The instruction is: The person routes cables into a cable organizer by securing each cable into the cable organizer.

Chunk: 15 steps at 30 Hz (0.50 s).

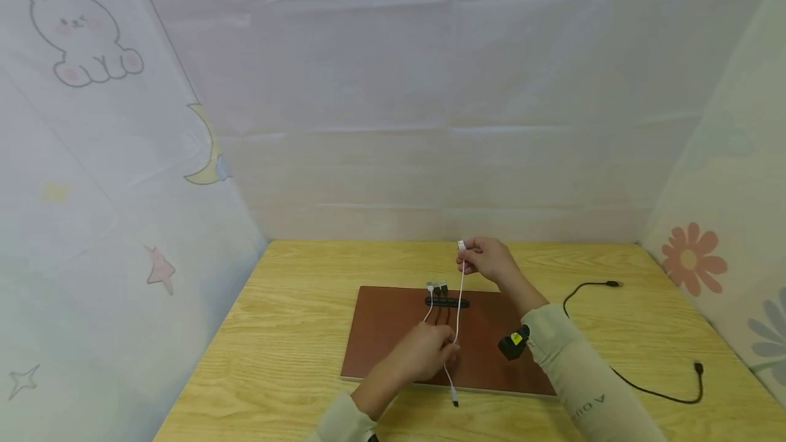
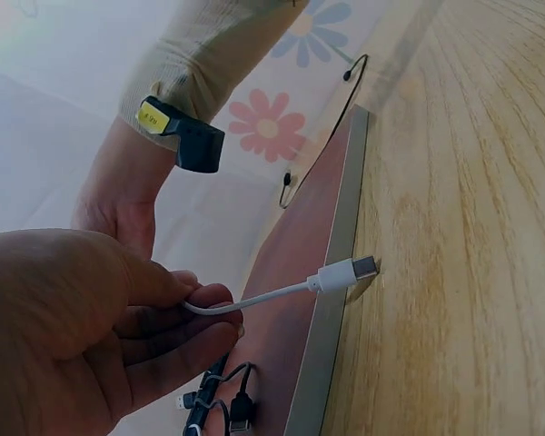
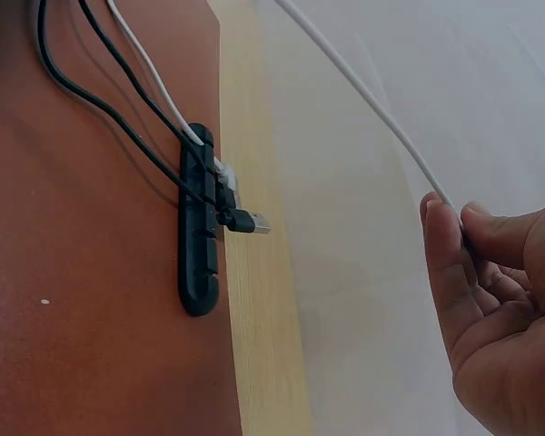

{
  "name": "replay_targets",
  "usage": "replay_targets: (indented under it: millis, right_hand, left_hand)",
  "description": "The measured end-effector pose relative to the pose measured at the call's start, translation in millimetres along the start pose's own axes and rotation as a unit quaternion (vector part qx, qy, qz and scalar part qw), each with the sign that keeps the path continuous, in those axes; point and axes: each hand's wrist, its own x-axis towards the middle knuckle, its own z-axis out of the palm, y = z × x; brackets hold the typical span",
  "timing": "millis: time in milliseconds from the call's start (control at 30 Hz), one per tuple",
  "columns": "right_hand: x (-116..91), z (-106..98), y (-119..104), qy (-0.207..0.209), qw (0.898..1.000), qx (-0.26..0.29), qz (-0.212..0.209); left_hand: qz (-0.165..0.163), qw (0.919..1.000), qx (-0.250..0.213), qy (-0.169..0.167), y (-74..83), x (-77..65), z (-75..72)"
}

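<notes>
A white cable (image 1: 460,292) is stretched between both hands above a brown board. My right hand (image 1: 489,259) pinches it just below its white plug (image 1: 461,245), raised beyond the board's far edge; in the right wrist view the fingers hide that plug. Nearer the front, my left hand (image 1: 422,353) pinches the cable between thumb and fingers, and a short end with a white USB-C-like connector (image 2: 341,274) sticks out. A black cable holder (image 3: 198,272) lies on the board. One white cable (image 3: 154,73) and two black cables (image 3: 118,118) sit in its slots, USB plugs toward the back.
The brown board (image 1: 381,333) lies on a wood-grain table (image 1: 245,360). A loose black cable (image 1: 651,393) stretches along the right side, partly hidden behind the right arm. Printed cloth walls (image 1: 368,176) enclose the table at the back and sides.
</notes>
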Motion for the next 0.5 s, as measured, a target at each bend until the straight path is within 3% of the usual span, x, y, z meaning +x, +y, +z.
replay_targets:
  millis: [200, 500]
  right_hand:
    - [2.2, 4.0, 5.0, 0.001, 1.000, 0.003, 0.007]
    - [7.3, 15.0, 21.5, -0.008, 0.999, -0.043, 0.006]
  left_hand:
    - [0.006, 0.9997, 0.024, -0.002, -0.4, 1.3, 4.4]
    - [0.018, 0.9896, 0.142, -0.013, 4.7, -1.1, 10.2]
